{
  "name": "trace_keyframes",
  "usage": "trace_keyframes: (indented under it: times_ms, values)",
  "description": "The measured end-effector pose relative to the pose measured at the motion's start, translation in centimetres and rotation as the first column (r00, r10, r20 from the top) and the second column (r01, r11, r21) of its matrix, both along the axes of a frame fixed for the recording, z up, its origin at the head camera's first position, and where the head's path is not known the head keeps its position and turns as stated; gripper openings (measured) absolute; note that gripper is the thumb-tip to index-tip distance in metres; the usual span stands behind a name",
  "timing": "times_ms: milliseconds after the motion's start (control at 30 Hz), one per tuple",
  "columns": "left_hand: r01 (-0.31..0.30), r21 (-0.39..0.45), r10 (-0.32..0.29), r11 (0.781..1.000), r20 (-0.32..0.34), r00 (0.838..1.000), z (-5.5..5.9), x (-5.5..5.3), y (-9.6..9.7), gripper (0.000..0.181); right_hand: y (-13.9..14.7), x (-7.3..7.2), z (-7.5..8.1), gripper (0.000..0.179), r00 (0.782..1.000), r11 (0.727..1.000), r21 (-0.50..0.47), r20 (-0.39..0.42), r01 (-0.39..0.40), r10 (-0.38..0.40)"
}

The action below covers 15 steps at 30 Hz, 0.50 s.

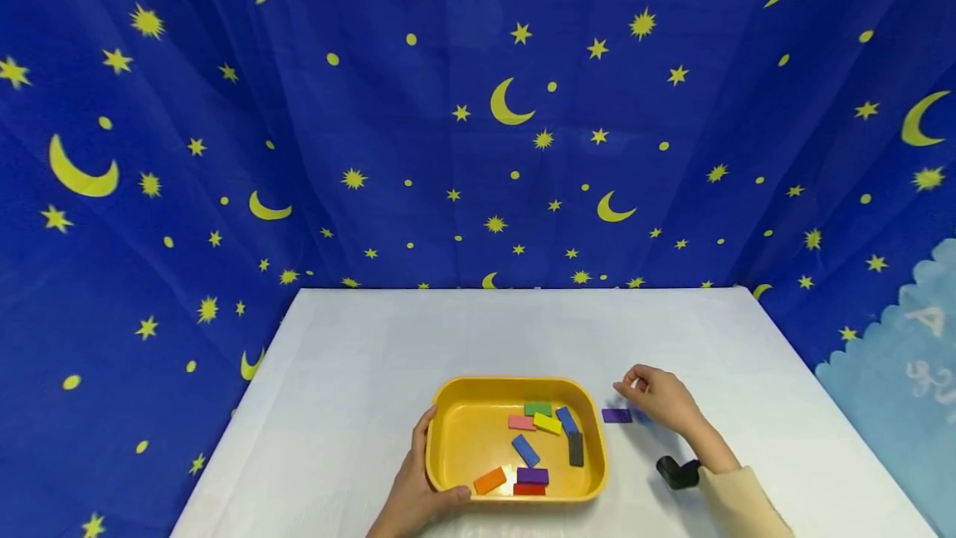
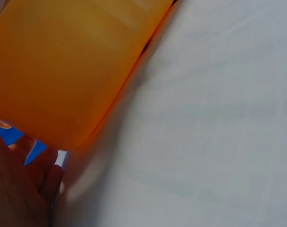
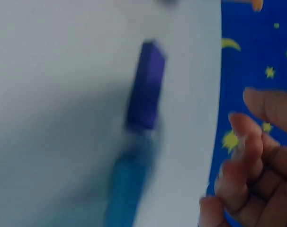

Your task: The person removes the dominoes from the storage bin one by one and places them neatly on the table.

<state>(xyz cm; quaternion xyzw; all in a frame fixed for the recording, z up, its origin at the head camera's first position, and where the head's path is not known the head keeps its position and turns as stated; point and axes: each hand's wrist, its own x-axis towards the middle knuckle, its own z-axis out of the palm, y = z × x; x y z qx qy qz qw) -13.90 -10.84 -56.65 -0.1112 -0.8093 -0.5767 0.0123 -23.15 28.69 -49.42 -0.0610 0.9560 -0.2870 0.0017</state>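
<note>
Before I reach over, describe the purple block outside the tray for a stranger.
On the white table, find the yellow tray. Just past its right side, near the right hand, lies the purple block. Another purple block sits inside; this one lies outside.

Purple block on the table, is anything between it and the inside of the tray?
Yes: the right wall of the tray stands just left of the block; the head view shows nothing else between them.
</note>
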Motion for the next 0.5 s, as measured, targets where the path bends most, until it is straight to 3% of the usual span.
trace_keyframes:
  times_ms: [167, 333, 500]
  values:
    - [0.009, 0.005, -0.009, 1.0, -0.027, 1.0, -0.2, 0.0, 0.0, 0.113, -3.2, -0.4, 1.2, 0.017, 0.99, 0.99, -0.022, -0.021, -0.14, 0.139]
    - [0.008, 0.016, -0.008, 1.0, -0.007, 1.0, -0.2, 0.0, 0.0, 0.113, -6.0, -0.9, 2.5, 0.015, 0.975, 0.976, -0.052, -0.079, -0.211, 0.207]
    - [0.008, 0.019, -0.008, 1.0, -0.009, 1.0, -0.3, -0.1, -0.1, 0.113, -8.1, -1.3, 3.4, 0.017, 0.949, 0.945, -0.092, -0.053, -0.313, 0.31]
